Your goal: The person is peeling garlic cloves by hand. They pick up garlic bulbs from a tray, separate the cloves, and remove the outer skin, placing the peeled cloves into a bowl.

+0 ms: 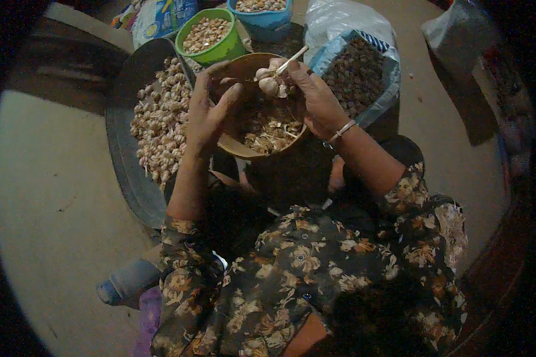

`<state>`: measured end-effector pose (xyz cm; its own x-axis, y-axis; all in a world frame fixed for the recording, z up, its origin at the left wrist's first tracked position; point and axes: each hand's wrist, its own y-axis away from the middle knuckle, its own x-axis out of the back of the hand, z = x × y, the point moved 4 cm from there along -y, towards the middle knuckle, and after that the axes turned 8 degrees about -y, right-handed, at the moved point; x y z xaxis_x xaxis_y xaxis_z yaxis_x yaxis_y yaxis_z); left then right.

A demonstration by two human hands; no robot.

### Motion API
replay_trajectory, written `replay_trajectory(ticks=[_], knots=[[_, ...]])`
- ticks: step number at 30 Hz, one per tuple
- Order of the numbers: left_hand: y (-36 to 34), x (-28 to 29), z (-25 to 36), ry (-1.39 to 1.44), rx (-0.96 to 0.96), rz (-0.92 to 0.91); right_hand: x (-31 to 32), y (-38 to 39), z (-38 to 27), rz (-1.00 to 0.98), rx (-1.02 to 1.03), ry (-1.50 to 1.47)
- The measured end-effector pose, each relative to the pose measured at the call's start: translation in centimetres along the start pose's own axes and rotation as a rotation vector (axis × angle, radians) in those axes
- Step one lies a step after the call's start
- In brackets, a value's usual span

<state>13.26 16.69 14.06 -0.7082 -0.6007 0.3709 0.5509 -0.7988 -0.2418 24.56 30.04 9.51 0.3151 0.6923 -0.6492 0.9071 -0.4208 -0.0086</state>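
Note:
My right hand [315,98] is closed on a garlic bulb [272,85], whose pale stalk points up and to the right. The bulb is over a round, tan-rimmed bowl [248,152], with dry skins and stalk scraps [272,135] lying inside it. At the bowl's left side is my left hand [211,107], its fingers curved and the thumb held apart, with nothing seen between them. Whether that hand touches the rim I cannot tell. To its left, many garlic bulbs [161,131] are heaped in a wide, dark, shallow pan [125,178].
Beyond the bowl stand a green tub [223,50] and a blue tub [268,24], both filled with loose cloves. A pale blue sack [389,77] of dark, clumpy contents sits right of them. Clear plastic [345,21] lies behind it. Another sack [458,35] is far right.

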Motion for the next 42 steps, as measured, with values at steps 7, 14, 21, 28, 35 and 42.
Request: replay_trajectory(ticks=[7, 14, 21, 28, 35, 42], knots=[[-0.6, -4.0, -0.8, 0.123, -0.101, -0.33, 3.5, -0.1, 1.9, 0.043, 0.054, 0.436], [-0.7, -3.7, -1.3, 0.333, -0.03, -0.24, 2.6, 1.4, -0.3, 0.179, -0.001, 0.415], [-0.2, -3.9, -1.1, 0.048, -0.18, -0.296, 0.9, 1.3, -0.3, -0.042, 0.229, 0.727], [0.1, -4.1, -1.5, 0.276, 0.09, -0.388, 2.2, 1.3, 0.8, -0.076, 0.07, 0.486], [0.1, -3.9, -1.4, 0.2, 0.108, -0.214, 1.5, 1.8, 1.4, 0.081, 0.245, 0.688], [-0.2, -1.0, -1.7, 0.288, 0.353, 0.088, 8.3, 4.1, 8.5, 0.116, -0.26, 0.226]])
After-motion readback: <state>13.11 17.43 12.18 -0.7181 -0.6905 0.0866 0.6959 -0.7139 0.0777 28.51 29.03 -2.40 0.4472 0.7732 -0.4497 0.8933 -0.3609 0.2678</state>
